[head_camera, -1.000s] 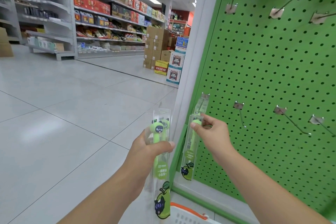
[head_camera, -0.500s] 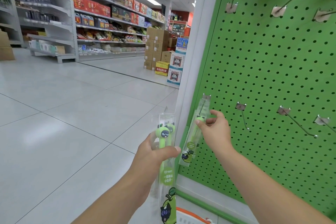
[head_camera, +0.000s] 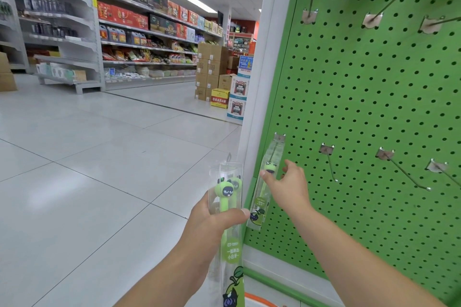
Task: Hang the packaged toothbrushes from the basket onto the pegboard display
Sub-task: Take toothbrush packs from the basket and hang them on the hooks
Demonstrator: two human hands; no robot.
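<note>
Left hand: the left hand (head_camera: pixel 212 219) is gripping a clear toothbrush pack (head_camera: pixel 228 209), holding it upright in front of the white post (head_camera: pixel 262 82); the thumb is lying across the front of the pack and the other fingers are wrapping round behind it.
Held pack: a green brush with a cartoon face is showing through the clear box, and a second face is showing just behind it; whether the hand is holding one box or two, I cannot tell.
Right hand: the right hand (head_camera: pixel 287 187) is reaching toward the hanging pack (head_camera: pixel 264 187), with the thumb touching its front near the brush head and the other fingers spreading loosely toward the board; they are not closing round it.
Hanging pack: it is hanging on the leftmost hook (head_camera: pixel 279 138) of the lower row, tilting with its bottom end swinging toward the post.
Pegboard: the green pegboard (head_camera: pixel 361 97) is filling the right side, with bare metal hooks (head_camera: pixel 404 172) sticking out to the right of the hung pack and another row higher up.
Basket: an orange and white rim of the basket (head_camera: pixel 259 300) is peeking in at the bottom edge, below the held pack.
Background: shop shelves (head_camera: pixel 139 40) and stacked cardboard boxes (head_camera: pixel 212 67) are standing across the tiled floor (head_camera: pixel 87 169).
</note>
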